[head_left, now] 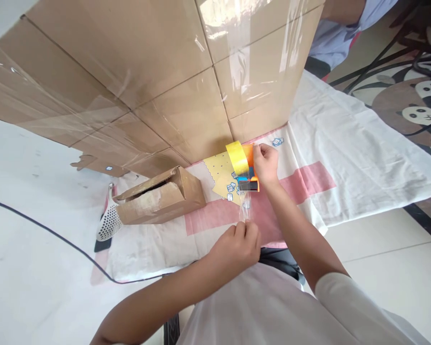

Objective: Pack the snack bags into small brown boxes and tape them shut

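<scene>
clear tape strip (245, 207) pinched by left hand (241, 244), right hand (265, 163) gripping orange tape dispenser (249, 172), cardboard box (161, 195) beside

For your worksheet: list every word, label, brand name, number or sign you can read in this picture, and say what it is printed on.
No text can be read anywhere.
Yellow sheet beside the tape dispenser: small blue and white marks, too small to tell if they are writing.
Cloth: one such mark, unreadable.
Large cardboard box: plain, only clear tape.
Small cardboard box: no print visible.
</scene>
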`<state>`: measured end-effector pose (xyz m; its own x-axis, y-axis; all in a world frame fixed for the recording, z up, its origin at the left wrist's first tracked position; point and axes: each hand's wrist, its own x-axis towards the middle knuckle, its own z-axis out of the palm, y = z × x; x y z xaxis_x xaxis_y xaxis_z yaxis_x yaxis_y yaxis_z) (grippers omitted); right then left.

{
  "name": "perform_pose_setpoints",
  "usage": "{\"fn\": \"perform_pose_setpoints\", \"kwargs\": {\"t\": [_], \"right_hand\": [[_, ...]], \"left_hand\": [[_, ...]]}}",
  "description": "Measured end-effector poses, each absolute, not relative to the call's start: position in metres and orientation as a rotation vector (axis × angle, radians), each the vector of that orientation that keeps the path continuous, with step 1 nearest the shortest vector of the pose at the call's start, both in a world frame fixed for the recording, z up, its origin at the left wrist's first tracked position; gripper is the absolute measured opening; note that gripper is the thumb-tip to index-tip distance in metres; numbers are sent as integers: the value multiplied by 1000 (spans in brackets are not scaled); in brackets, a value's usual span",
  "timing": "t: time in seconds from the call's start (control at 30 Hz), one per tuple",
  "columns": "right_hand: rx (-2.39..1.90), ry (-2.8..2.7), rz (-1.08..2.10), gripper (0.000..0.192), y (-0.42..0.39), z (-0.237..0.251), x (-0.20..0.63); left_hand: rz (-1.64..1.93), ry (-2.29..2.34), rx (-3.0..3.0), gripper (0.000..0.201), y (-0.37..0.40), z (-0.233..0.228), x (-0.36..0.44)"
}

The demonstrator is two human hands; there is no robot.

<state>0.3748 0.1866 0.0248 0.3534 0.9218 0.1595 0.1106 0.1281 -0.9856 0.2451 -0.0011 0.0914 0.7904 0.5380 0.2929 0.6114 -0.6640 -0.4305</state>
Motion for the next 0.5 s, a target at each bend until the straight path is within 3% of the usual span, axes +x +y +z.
{"fn": "perform_pose_setpoints", "kwargs": {"t": [0.27, 0.5], "right_hand": [[-1134, -1118, 779, 53, 176, 37, 374], [-1082, -1148, 765, 53, 170, 36, 365]], "left_hand": [[-567, -1237, -2570, 27, -20, 68, 229], [-690, -1734, -2734, 35, -45, 47, 206]]}}
